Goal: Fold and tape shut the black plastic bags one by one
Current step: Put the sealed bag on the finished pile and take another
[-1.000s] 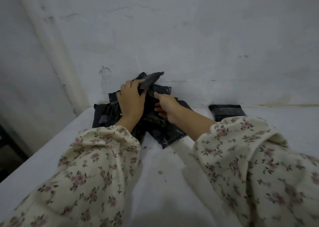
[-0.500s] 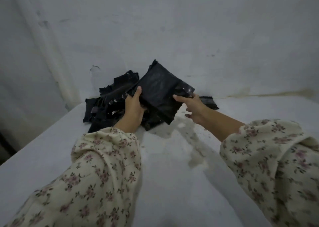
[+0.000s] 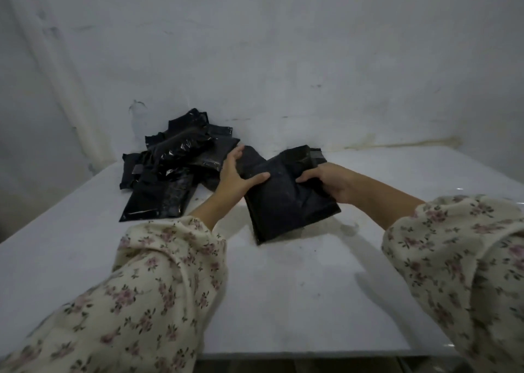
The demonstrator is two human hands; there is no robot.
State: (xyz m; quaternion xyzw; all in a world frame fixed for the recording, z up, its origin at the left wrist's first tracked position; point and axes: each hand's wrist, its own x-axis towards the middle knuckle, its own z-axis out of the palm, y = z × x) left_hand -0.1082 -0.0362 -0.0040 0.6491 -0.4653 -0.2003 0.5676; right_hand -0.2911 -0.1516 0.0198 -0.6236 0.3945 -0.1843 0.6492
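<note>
Bag [image 3: 286, 200]: black plastic and filled, held over the counter [image 3: 255, 287] past its middle toward the far edge, just right of the pile [image 3: 173, 168]. It tilts with the near corner low. Cannot tell whether that corner touches the counter.

Handling, as a judgement:
- Light; two hands carry it without strain.
- The film is thin and soft and dents under the thumbs. The contents pad it out, so it keeps a rough slab shape.
- Glossy skin, likely slippery, so pinch it rather than rest a palm on it.
- Best hold is the two side edges, as now, leaving the far open end free to fold.
- A grey strip [image 3: 316, 155] shows at that far end, possibly the sealing flap; keep fingers off it.

Left hand [image 3: 236, 178]: grips the bag's left edge. The thumb is laid flat across the top face and the fingers run along the far side, only slightly curled.

Right hand [image 3: 326, 184]: closed on the right edge. The thumb is on top and the fingers are curled under, largely hidden.

Pile: other black bags heaped at the counter's far left, against the wall [image 3: 283, 61]; neither hand on it.
</note>
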